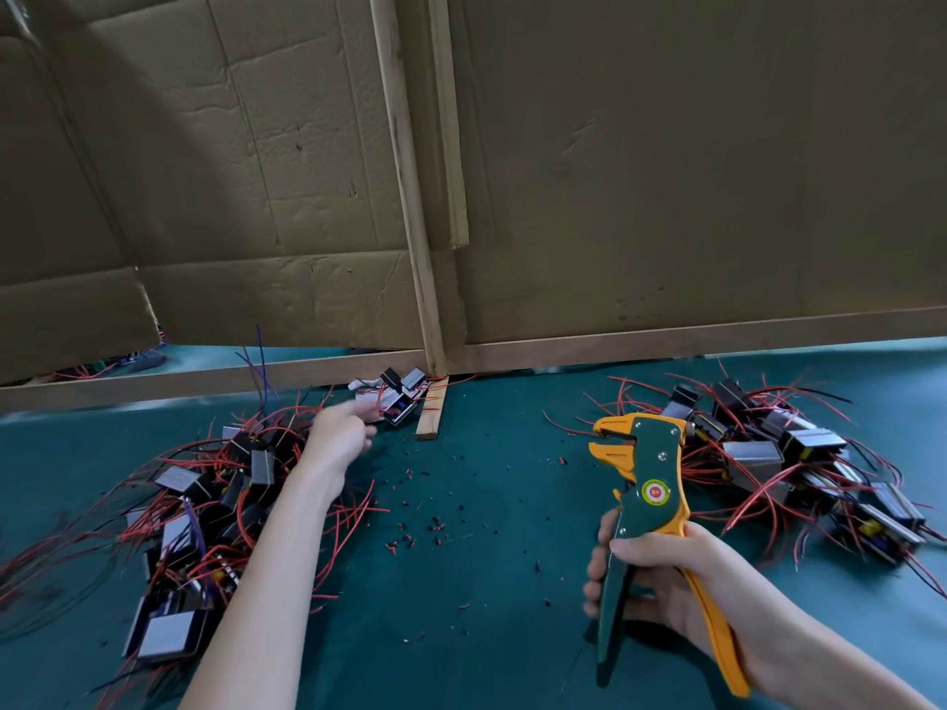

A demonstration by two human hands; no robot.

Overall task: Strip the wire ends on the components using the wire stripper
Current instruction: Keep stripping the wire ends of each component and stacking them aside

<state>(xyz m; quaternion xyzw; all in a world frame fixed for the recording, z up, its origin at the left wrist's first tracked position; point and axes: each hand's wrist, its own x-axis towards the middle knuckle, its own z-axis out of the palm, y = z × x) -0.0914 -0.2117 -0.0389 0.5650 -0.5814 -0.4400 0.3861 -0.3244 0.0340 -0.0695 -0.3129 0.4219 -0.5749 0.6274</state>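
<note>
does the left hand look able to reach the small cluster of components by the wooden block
Probably yes: the left hand is stretched out right beside the small cluster of components, with nothing lying between them on the mat.

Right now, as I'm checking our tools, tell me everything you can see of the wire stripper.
The wire stripper has a dark green body, orange jaws, one orange handle and a round red label. Held upright above the teal table, its open, empty jaws point left. Only the right hand grips it, round both handles.
</note>
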